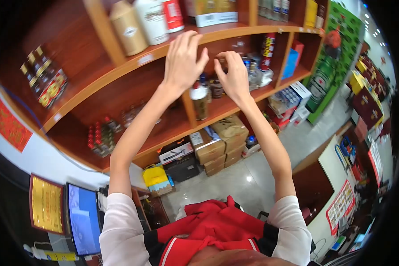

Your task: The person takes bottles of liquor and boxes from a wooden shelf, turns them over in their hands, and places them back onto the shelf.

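Both my arms reach up toward a wooden shelf unit. My left hand is raised in front of the shelf board, its thumb apart from its slightly bent fingers and nothing in it. To its right, my right hand is held with bent fingers and the thumb apart, also holding nothing visible. Between and below the hands stands a white-topped bottle. Above my left hand are a tan bottle, a white bottle and a red container. Whether the fingertips touch the shelf is unclear.
Cardboard boxes, a black case and a yellow bag sit under the shelf. A monitor is at lower left. A cream-topped counter stands at right, with a green bottle poster beyond.
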Demonstrator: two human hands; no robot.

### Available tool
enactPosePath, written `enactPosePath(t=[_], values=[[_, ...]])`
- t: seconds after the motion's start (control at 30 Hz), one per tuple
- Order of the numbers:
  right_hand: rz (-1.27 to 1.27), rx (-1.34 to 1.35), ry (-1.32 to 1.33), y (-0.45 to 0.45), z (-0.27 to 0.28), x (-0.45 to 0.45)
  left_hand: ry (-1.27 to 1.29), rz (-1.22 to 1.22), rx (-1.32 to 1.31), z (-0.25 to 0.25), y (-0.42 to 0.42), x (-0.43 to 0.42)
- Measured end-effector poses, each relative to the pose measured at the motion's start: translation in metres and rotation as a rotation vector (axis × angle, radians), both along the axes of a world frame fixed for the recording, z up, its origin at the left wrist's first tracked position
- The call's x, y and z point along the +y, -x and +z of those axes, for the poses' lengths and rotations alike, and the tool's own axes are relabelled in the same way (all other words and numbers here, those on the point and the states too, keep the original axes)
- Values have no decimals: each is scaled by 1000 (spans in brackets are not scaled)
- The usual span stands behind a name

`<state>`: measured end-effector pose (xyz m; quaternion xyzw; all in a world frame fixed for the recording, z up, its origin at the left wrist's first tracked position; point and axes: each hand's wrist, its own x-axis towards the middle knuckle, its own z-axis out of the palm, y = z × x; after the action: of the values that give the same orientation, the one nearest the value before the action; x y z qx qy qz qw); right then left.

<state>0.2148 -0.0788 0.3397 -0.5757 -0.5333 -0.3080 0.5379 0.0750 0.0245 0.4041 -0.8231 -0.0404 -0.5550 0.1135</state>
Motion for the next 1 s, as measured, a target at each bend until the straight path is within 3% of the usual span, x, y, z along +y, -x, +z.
enactPosePath(t=[0.2,0.53,0.7,0.8,0.87,1.0], values=[[-40,105,93,-112,-31,-76,103,-4,57,-6,-147,-24],[-71,249,196,-221,-49,-129,-12,-219,81,6,-349,-87],[-90,263,231,-281,-34,-146,52,59,62,13,-428,-65],[-86,202,170,-323,-23,-146,195,149,74,-13,-446,-47],[-149,96,155,-354,-15,-140,44,185,-34,-27,-456,-39],[-196,-136,132,-415,18,-106,133,181,-212,-27,-473,-43]])
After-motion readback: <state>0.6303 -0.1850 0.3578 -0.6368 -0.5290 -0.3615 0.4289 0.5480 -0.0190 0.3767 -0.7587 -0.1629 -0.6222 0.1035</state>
